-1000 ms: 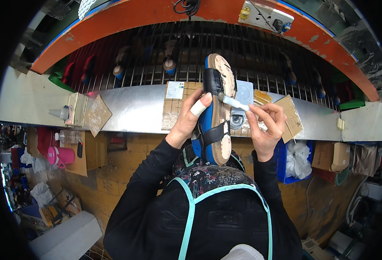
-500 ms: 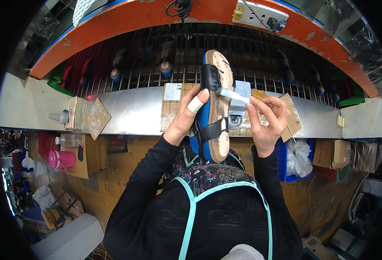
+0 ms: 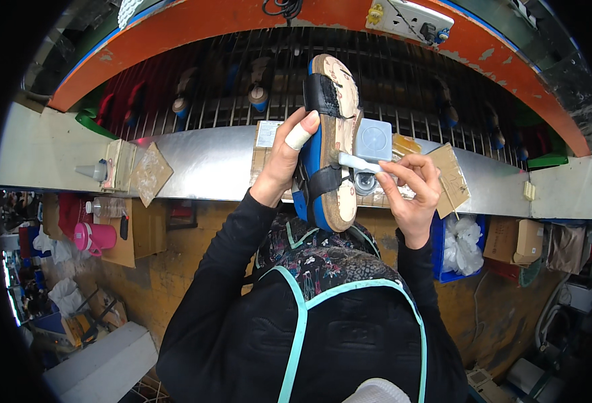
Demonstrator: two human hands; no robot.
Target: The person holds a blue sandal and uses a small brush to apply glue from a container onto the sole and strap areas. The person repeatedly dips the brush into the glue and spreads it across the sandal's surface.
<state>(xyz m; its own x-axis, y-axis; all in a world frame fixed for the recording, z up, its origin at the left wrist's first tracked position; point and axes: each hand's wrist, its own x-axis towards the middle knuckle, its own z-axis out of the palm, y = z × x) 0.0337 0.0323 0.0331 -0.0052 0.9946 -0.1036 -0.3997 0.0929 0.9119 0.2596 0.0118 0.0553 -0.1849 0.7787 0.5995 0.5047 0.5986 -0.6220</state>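
A: Sandal (image 3: 328, 144) count: one is held up, footbed facing the camera, above the metal shelf (image 3: 209, 161). Two black straps are seen across it, one near the toe and one lower down. The sole edge is blue and the footbed is tan and looks worn and blotchy.

B: Hands? Two are counted. The left hand (image 3: 286, 161) is wrapped around the sandal's left edge, and one finger is taped in white. The right hand (image 3: 410, 195) is pinched shut on a small white brush (image 3: 360, 162), with its tip laid against the footbed's right side.

A: One square grey tub (image 3: 373, 142) is set just behind the brush, on the shelf. Two cardboard pieces (image 3: 452, 176) are spotted, one beside the right hand and a second well off to the left.

B: One white squeeze bottle (image 3: 93, 171) is also seen on the far left of the shelf. One pink jug (image 3: 96, 236) sits lower down.

A: Edges: the shelf is smooth, curved sheet metal, backed by a rack of dark bars (image 3: 403, 80) under an orange rim. Bare shelf is left open between the left hand and the cardboard on the left.
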